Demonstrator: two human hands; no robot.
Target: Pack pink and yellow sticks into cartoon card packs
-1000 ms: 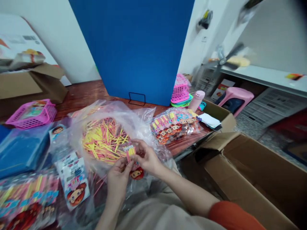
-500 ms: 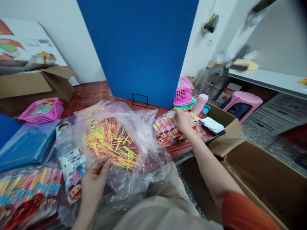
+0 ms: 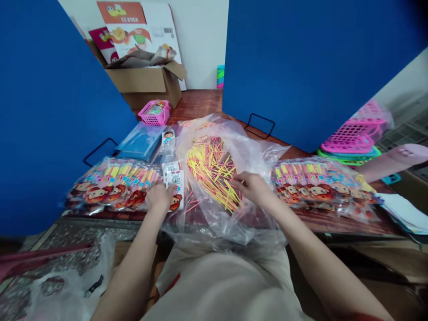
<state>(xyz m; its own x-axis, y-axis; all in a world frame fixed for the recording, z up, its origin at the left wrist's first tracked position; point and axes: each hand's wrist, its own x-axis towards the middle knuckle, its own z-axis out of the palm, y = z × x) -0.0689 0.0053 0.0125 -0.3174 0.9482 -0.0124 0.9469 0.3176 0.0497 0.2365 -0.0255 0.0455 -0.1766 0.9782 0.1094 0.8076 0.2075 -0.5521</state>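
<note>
A large clear plastic bag lies spread at the middle of the table, full of thin yellow and pink sticks. My right hand is at the right edge of the sticks, thumb and fingers drawn together; what they pinch is too small to make out. My left hand is closed between printed cards and a left pile of clear packets with cartoon faces and sticks; its fingertips are hidden. A similar right pile of packets lies beyond my right hand.
Blue panels stand at the back and left. Behind the bag are a pink basket and an open cardboard box. At right are stacked baskets, a pink cylindrical object and papers.
The view has swung left. My right hand has left the right pile of packets for the sticks. My left hand has gone from the bag's edge to the cards and left pile.
</note>
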